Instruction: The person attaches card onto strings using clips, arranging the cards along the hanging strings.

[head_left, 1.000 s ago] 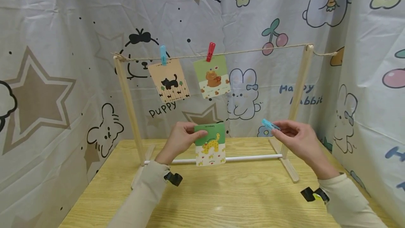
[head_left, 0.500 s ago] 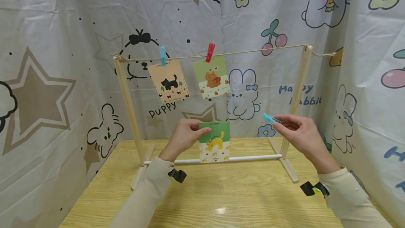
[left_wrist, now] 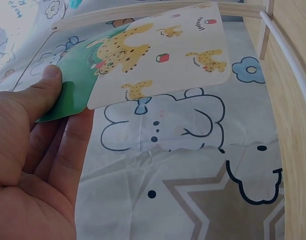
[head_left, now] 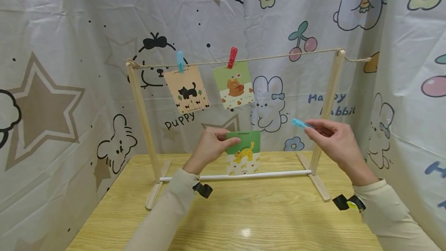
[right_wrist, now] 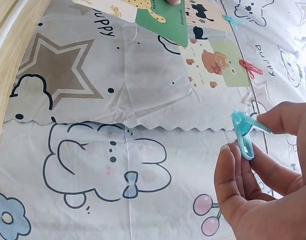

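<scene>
My left hand (head_left: 212,147) pinches a green and white card (head_left: 243,153) with a yellow leopard on it, thumb in front at its upper left corner. Below the string (head_left: 275,56) the card hangs upright, apart from it. To the right, my right hand (head_left: 332,138) pinches a light blue clothespin (right_wrist: 243,134) by its handles between thumb and fingers. Two cards hang from the string: a peach card with a black cat (head_left: 187,88) under a blue clothespin (head_left: 180,61), and a green card with a bear (head_left: 234,85) under a red clothespin (head_left: 232,57).
A wooden post (head_left: 142,123) on the left and another post (head_left: 327,111) on the right carry the string. A white rod (head_left: 278,174) joins them low down. The frame stands on a wood-grain table (head_left: 244,212) before a printed curtain (head_left: 69,30).
My left hand has moved right and slightly up with the leopard card. My right hand has risen a little with the blue clothespin. The hanging cards stay in place.
</scene>
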Demonstrator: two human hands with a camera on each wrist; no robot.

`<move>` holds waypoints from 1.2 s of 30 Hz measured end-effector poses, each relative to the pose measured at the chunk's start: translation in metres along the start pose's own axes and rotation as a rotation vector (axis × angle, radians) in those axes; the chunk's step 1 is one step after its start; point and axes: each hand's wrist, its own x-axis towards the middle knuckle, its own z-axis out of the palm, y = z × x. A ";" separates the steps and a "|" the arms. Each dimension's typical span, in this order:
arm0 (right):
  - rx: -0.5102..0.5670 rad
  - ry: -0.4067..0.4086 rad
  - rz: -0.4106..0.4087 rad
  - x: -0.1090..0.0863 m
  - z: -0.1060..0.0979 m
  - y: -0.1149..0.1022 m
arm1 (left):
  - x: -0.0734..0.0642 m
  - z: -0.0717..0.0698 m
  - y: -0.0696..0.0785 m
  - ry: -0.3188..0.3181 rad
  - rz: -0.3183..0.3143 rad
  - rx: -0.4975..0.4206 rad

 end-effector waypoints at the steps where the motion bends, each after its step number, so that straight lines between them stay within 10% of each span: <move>1: -0.001 0.004 -0.003 0.000 0.000 -0.001 | 0.001 0.001 0.000 0.002 0.000 0.003; 36: 0.005 0.085 0.019 0.028 -0.018 -0.017 | 0.033 0.024 0.017 -0.044 0.017 -0.010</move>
